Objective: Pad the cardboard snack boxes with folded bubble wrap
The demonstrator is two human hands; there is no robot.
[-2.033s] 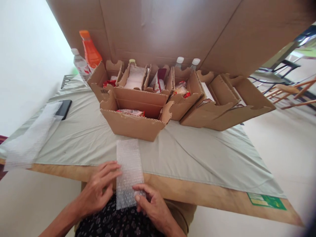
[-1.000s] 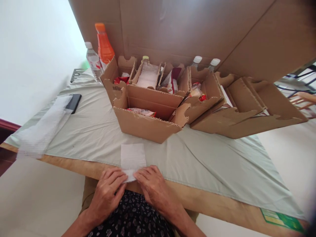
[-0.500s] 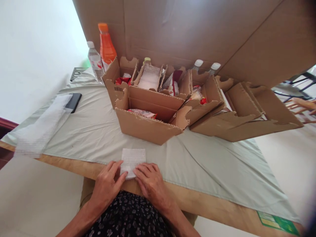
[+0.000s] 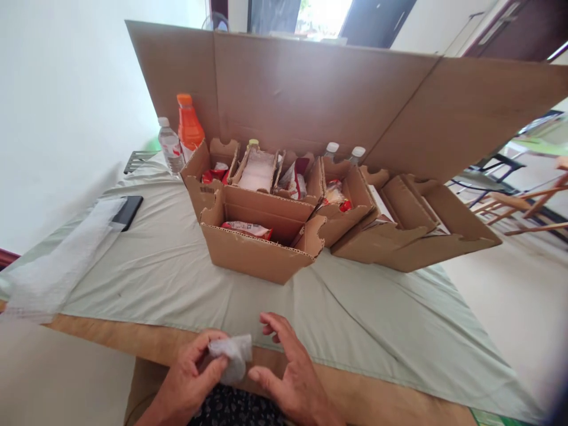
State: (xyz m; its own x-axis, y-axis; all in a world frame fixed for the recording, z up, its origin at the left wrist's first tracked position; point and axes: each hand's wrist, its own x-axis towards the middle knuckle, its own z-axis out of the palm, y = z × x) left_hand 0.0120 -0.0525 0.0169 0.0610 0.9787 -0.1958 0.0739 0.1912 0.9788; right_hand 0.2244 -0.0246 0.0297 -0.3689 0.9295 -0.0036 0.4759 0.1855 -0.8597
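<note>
A small piece of white translucent wrap (image 4: 236, 358) is pinched between the thumb and fingers of my left hand (image 4: 193, 376), above the table's near edge. The piece looks folded and crumpled. To its right, my right hand (image 4: 290, 373) is raised with thumb and fingers spread, holding nothing and apart from the wrap. Beyond both hands stands an open cardboard box (image 4: 252, 254) with a red and white packet (image 4: 247, 229) inside.
More cardboard boxes (image 4: 377, 245) stand behind and to the right. An orange bottle (image 4: 190, 124) and a clear bottle (image 4: 170, 145) are at the back left. A long wrap sheet (image 4: 66, 254) partly covers a black phone (image 4: 128, 213). A tall cardboard panel (image 4: 310, 94) rises behind.
My left hand has lifted the wrap, which lay flat on the table's near edge. My right hand has let go, moved right and spread its fingers. The view has tilted up.
</note>
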